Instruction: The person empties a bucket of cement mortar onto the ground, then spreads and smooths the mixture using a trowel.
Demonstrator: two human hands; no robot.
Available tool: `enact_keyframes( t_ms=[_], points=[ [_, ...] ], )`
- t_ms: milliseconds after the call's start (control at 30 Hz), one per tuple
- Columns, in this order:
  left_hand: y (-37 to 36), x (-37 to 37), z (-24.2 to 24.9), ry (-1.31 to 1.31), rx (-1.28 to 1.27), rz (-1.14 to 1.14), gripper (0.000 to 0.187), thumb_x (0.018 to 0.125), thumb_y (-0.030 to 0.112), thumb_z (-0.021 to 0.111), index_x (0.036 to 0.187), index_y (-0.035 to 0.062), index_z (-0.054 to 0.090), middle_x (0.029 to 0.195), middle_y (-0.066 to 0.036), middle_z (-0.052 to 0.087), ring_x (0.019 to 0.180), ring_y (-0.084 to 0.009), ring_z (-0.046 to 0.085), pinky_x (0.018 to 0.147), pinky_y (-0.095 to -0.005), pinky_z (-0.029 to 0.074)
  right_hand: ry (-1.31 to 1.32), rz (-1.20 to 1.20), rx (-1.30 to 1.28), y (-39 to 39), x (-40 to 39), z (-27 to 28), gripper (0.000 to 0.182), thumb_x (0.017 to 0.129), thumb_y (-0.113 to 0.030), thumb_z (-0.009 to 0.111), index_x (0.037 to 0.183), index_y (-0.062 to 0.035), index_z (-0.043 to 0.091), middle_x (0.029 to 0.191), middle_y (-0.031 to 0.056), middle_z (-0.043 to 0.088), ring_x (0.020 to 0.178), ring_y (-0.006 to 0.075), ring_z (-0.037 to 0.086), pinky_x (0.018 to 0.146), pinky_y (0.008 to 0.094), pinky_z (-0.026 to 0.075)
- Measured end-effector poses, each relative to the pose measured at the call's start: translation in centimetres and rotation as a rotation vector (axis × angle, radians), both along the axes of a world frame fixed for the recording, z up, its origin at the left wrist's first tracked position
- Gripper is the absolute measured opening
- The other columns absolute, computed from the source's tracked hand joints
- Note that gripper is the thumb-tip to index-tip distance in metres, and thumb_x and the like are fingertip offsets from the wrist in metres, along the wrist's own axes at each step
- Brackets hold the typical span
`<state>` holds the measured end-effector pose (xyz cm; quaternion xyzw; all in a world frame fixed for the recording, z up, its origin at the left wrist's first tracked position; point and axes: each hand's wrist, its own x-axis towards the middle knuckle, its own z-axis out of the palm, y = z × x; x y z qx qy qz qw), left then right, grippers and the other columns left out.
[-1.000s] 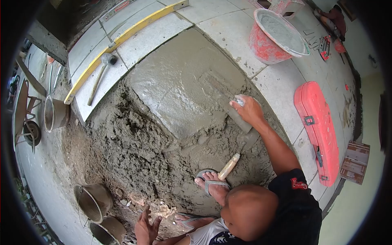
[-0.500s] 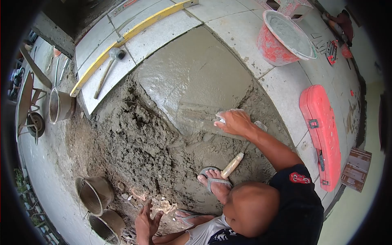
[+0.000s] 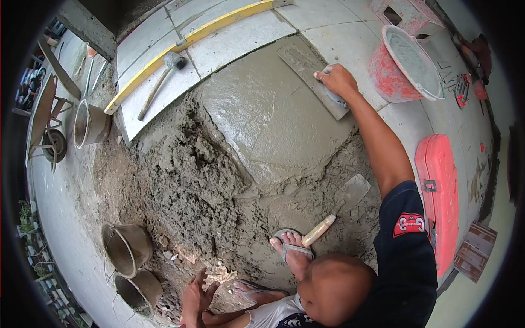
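Observation:
My right hand (image 3: 339, 82) is closed round the handle of a long flat float (image 3: 311, 79). The float lies on the far right part of the smoothed wet mortar (image 3: 262, 104), along its edge by the tiles. Rough, lumpy mortar (image 3: 191, 180) borders the smooth patch on the near left. My left hand (image 3: 198, 298) is low in the view beside my leg, fingers apart and holding nothing. A trowel with a pale handle (image 3: 319, 230) rests on the mortar by my sandalled foot.
A yellow level (image 3: 191, 41) and a mallet (image 3: 158, 87) lie on the far tiles. At right are a red mortar bucket (image 3: 404, 65) and a red case (image 3: 437, 191). Two buckets (image 3: 128, 249) (image 3: 139, 292) and a wheelbarrow (image 3: 44, 120) are at left. Another person (image 3: 478, 54) is far right.
My right hand has moved the float away from me, from the near edge of the smooth mortar to its far right side. My left hand has barely moved. The whole view has shifted slightly.

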<state>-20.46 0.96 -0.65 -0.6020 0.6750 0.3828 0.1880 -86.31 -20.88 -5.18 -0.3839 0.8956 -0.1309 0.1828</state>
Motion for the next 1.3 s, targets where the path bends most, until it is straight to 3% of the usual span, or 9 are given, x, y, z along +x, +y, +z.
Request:
enact_keyframes(
  t_ms=[133,267,467,767,867,933,1000,1133,1300],
  points=[
    [0.2,0.9,-1.6,-0.003,0.007,0.005,0.07,0.089,0.041,0.077,0.143,0.002,0.055,0.119,-0.022,0.073,0.105,-0.0351,0.073,0.09,-0.0431,0.058,-0.01,0.143,0.04,-4.7,0.7,-0.5,0.044,0.088,-0.043,0.076,0.113,-0.0072,0.078,0.11,0.0196,0.075,0.105,0.0359,0.07,0.094,0.0455,0.052],
    [-0.2,0.6,-2.2,-0.029,0.057,0.034,0.071,0.089,0.046,0.077,0.143,0.0052,0.056,0.119,-0.021,0.072,0.108,-0.0382,0.071,0.091,-0.0445,0.056,-0.158,0.525,0.077,-6.9,4.8,-0.1,0.042,0.085,-0.041,0.078,0.108,-0.0057,0.079,0.102,0.0185,0.076,0.095,0.0337,0.071,0.086,0.0453,0.053],
    [-1.2,-0.1,-2.0,-0.006,0.024,0.0,0.071,0.09,0.042,0.077,0.145,0.0026,0.053,0.121,-0.021,0.072,0.108,-0.0358,0.072,0.092,-0.0441,0.057,-0.316,1.001,0.341,-3.1,8.8,-1.2,0.04,0.081,-0.037,0.083,0.106,-0.0064,0.079,0.098,0.0155,0.077,0.09,0.0321,0.071,0.08,0.0449,0.054],
    [-1.6,-1.2,1.4,0.043,-0.07,-0.005,0.072,0.089,0.039,0.078,0.146,0.0015,0.052,0.124,-0.023,0.07,0.109,-0.0363,0.071,0.092,-0.0444,0.057,-0.237,0.955,0.47,11.0,7.9,3.1,0.054,0.077,-0.044,0.084,0.113,-0.0039,0.077,0.107,0.0199,0.076,0.1,0.0371,0.072,0.087,0.0445,0.055],
    [-1.0,-0.9,2.1,0.055,-0.105,-0.001,0.069,0.089,0.04,0.077,0.144,0.0054,0.054,0.122,-0.02,0.071,0.105,-0.0382,0.071,0.088,-0.0455,0.058,-0.247,0.697,0.375,16.3,9.5,4.4,0.054,0.08,-0.042,0.081,0.119,-0.004,0.075,0.115,0.0205,0.074,0.105,0.0369,0.071,0.092,0.0429,0.054],
    [-1.0,-0.9,2.2,0.053,-0.101,-0.023,0.071,0.089,0.04,0.078,0.144,0.0031,0.053,0.123,-0.022,0.07,0.106,-0.0369,0.072,0.089,-0.0446,0.058,-0.291,0.45,0.091,20.2,11.5,3.2,0.056,0.086,-0.04,0.076,0.129,-0.0043,0.068,0.121,0.0217,0.071,0.112,0.0389,0.068,0.097,0.045,0.052],
    [-1.0,-0.8,2.0,0.051,-0.098,-0.065,0.073,0.089,0.039,0.078,0.146,0.0018,0.052,0.125,-0.022,0.07,0.107,-0.035,0.072,0.09,-0.0437,0.058,-0.278,0.4,-0.128,23.0,15.6,0.3,0.057,0.09,-0.036,0.07,0.135,-0.0019,0.062,0.124,0.0232,0.069,0.115,0.0409,0.066,0.1,0.0457,0.05],
    [-1.5,-1.4,2.0,0.035,-0.129,-0.169,0.073,0.087,0.039,0.08,0.146,0.0049,0.052,0.125,-0.02,0.07,0.108,-0.0335,0.072,0.09,-0.0437,0.058,-0.193,0.328,-0.001,22.3,24.8,-0.1,0.057,0.096,-0.031,0.062,0.139,0.0045,0.054,0.118,0.0302,0.067,0.096,0.0454,0.07,0.084,0.0513,0.056],
    [-2.4,-2.7,2.0,0.141,-0.169,-0.214,0.072,0.087,0.036,0.08,0.146,0.005,0.053,0.125,-0.02,0.07,0.108,-0.0328,0.072,0.088,-0.0426,0.058,-0.112,0.388,0.06,20.2,29.0,-1.2,0.057,0.098,-0.027,0.058,0.145,0.0048,0.049,0.113,0.0296,0.068,0.087,0.0432,0.072,0.077,0.0521,0.057]
  ],
)
